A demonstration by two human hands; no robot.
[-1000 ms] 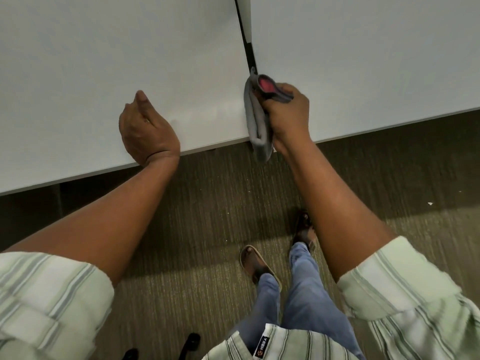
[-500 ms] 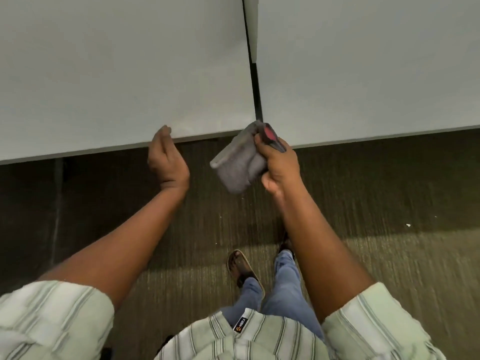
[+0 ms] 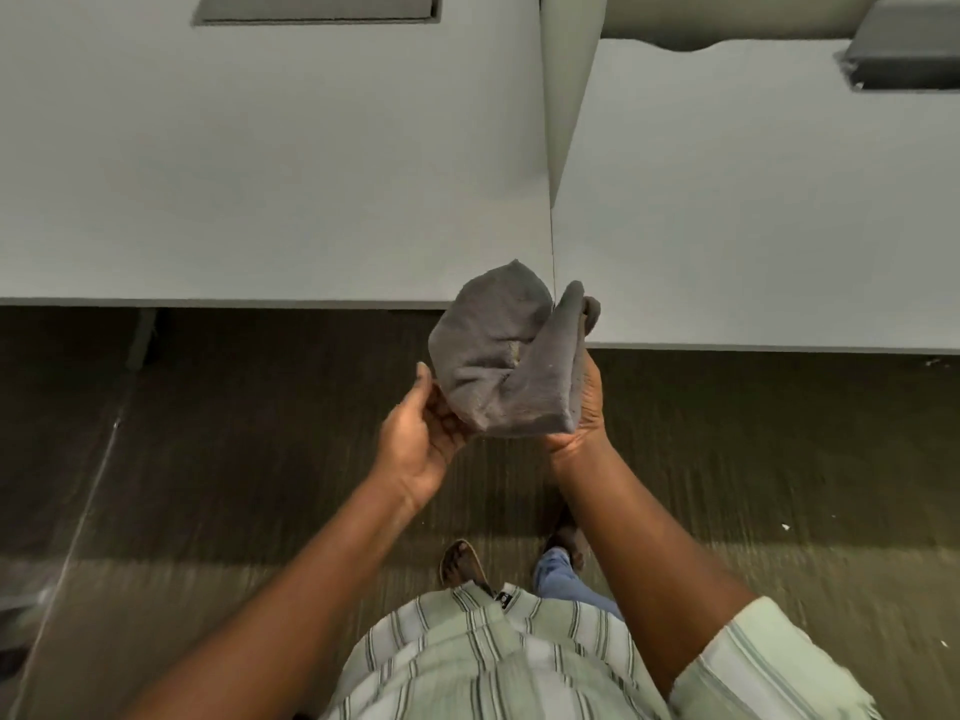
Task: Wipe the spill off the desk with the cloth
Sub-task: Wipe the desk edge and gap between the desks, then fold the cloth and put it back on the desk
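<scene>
A grey cloth (image 3: 501, 350) is held up in the air in front of the desk edge, partly unfolded, with a small pale speck near its middle fold. My right hand (image 3: 582, 402) grips its right side from behind and below. At the cloth's lower left corner, my left hand (image 3: 423, 433) has its fingers on the fabric. The white desk (image 3: 260, 189) lies beyond the cloth, and no spill is visible on its surface.
A second white desk (image 3: 753, 226) adjoins on the right, split off by an upright divider panel (image 3: 566, 96). Dark recessed covers sit at the far left (image 3: 317, 5) and far right (image 3: 904, 49). Below is dark carpet (image 3: 208, 459), with my feet in sandals.
Both hands came off the desk and back toward me. The cloth was lifted from the desk edge and has opened out. My left hand moved right and now holds the cloth too.
</scene>
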